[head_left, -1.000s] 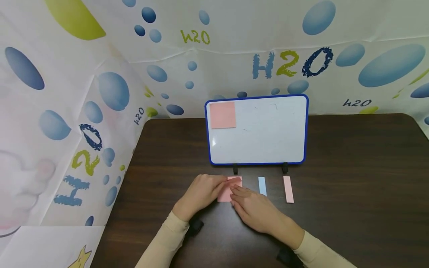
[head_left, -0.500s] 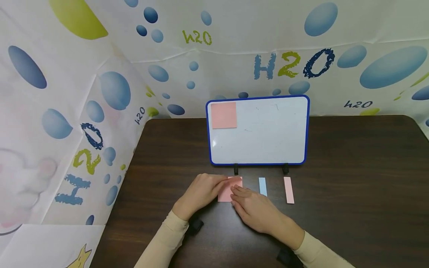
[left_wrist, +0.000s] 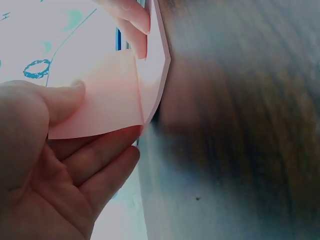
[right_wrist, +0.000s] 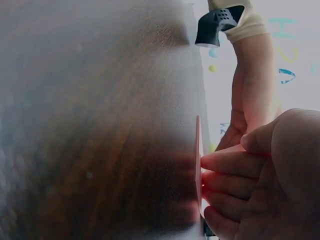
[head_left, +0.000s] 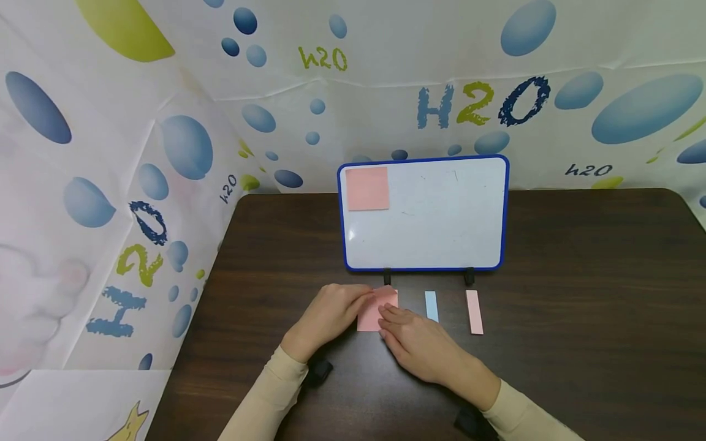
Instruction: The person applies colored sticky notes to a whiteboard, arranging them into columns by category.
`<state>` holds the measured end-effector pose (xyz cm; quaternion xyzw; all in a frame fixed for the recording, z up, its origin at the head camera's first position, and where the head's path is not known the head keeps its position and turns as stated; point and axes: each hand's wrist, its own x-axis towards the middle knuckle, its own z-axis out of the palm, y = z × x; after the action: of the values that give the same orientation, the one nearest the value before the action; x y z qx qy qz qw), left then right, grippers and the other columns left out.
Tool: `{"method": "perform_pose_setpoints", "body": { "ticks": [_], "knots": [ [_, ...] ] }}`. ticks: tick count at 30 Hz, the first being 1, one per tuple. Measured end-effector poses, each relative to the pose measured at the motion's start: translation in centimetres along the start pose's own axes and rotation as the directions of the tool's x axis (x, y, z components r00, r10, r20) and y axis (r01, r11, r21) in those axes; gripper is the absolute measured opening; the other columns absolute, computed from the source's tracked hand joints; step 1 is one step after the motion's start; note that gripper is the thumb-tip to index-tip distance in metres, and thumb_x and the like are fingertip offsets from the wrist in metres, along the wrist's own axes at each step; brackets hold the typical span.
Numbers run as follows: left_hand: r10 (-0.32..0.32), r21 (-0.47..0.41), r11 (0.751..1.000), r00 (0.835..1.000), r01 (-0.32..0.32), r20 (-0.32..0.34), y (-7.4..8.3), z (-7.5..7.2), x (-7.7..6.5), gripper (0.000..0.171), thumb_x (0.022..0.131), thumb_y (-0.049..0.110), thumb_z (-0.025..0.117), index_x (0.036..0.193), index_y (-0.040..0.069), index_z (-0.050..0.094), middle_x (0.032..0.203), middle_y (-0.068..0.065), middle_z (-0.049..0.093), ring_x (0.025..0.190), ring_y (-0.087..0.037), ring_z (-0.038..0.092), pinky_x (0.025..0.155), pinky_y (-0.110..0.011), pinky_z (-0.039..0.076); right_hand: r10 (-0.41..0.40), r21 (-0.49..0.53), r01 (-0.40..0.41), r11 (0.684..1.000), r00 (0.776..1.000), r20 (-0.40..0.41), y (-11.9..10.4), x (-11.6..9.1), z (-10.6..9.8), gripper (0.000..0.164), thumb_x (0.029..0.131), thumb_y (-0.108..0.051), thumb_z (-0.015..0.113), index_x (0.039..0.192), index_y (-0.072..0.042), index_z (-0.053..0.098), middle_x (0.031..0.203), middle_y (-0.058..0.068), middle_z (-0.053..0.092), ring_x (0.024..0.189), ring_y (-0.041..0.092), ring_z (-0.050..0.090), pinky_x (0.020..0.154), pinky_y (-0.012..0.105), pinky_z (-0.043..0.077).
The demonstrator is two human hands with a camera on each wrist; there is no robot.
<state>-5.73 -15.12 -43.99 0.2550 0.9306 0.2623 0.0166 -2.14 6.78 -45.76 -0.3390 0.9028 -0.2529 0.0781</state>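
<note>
A pink sticky-note pad (head_left: 368,321) lies on the dark table below the whiteboard. My left hand (head_left: 328,312) is at its far left side. In the left wrist view, the thumb and fingers pinch the top sheet (left_wrist: 107,97), which bends up from the pad along a crease. My right hand (head_left: 421,346) rests over the pad's right side, fingers extended. In the right wrist view, its fingertips (right_wrist: 210,162) press against the pad's face, partly hiding it.
A blue-framed whiteboard (head_left: 425,239) stands behind on black feet, with a pink sticky note (head_left: 367,188) at its upper left. To the right of the pad lie a narrow blue strip (head_left: 431,305) and a narrow pink strip (head_left: 474,312). A printed sheet (head_left: 380,37) covers the walls.
The sheet's far edge in my left hand has risen slightly toward the whiteboard, and the left hand has shifted a little with it. My right hand stays in place.
</note>
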Motion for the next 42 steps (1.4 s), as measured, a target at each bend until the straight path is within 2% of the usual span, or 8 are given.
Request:
{"method": "perform_pose_setpoints", "body": {
  "ticks": [7, 17, 27, 42],
  "knots": [
    [0.012, 0.022, 1.0, 0.999, -0.011, -0.049, -0.32, 0.16, 0.08, 0.02, 0.103, 0.015, 0.061, 0.114, 0.008, 0.077, 0.109, -0.005, 0.079, 0.099, -0.017, 0.076, 0.086, -0.035, 0.063, -0.003, -0.005, 0.003, 1.0, 1.0, -0.002, 0.05, 0.09, 0.03, 0.04, 0.105, -0.028, 0.052, 0.133, -0.005, 0.067, 0.142, 0.011, 0.063, 0.135, 0.025, 0.059, 0.11, 0.044, 0.051],
    [0.007, 0.024, 1.0, 0.996, -0.005, -0.084, -0.6, -0.12, 0.21, 0.019, 0.102, 0.014, 0.062, 0.112, 0.01, 0.077, 0.106, -0.004, 0.079, 0.093, -0.015, 0.076, 0.083, -0.034, 0.063, -0.003, -0.016, 0.003, 1.0, 1.0, -0.004, 0.01, 0.07, -0.09, 0.039, 0.105, -0.029, 0.053, 0.133, -0.005, 0.068, 0.142, 0.011, 0.063, 0.135, 0.024, 0.059, 0.11, 0.044, 0.051],
    [0.021, 0.027, 0.999, 0.991, -0.018, -0.129, -0.57, -0.42, 0.13, 0.022, 0.1, 0.011, 0.065, 0.119, 0.006, 0.076, 0.118, -0.01, 0.076, 0.108, -0.023, 0.074, 0.091, -0.037, 0.062, -0.002, -0.015, 0.002, 1.0, 1.0, 0.0, 0.04, 0.07, -0.1, 0.038, 0.105, -0.029, 0.053, 0.131, -0.006, 0.069, 0.142, 0.011, 0.063, 0.135, 0.024, 0.059, 0.11, 0.044, 0.051],
    [0.02, -0.012, 1.0, 0.988, -0.022, -0.153, -0.44, -0.53, -0.04, 0.024, 0.099, 0.008, 0.065, 0.12, 0.003, 0.075, 0.12, -0.012, 0.076, 0.11, -0.023, 0.074, 0.091, -0.036, 0.062, 0.009, -0.008, -0.009, 1.0, 1.0, 0.018, -0.01, 0.02, 0.01, 0.038, 0.105, -0.029, 0.053, 0.132, -0.006, 0.069, 0.144, 0.012, 0.062, 0.136, 0.025, 0.058, 0.11, 0.045, 0.051]
  ]
}}
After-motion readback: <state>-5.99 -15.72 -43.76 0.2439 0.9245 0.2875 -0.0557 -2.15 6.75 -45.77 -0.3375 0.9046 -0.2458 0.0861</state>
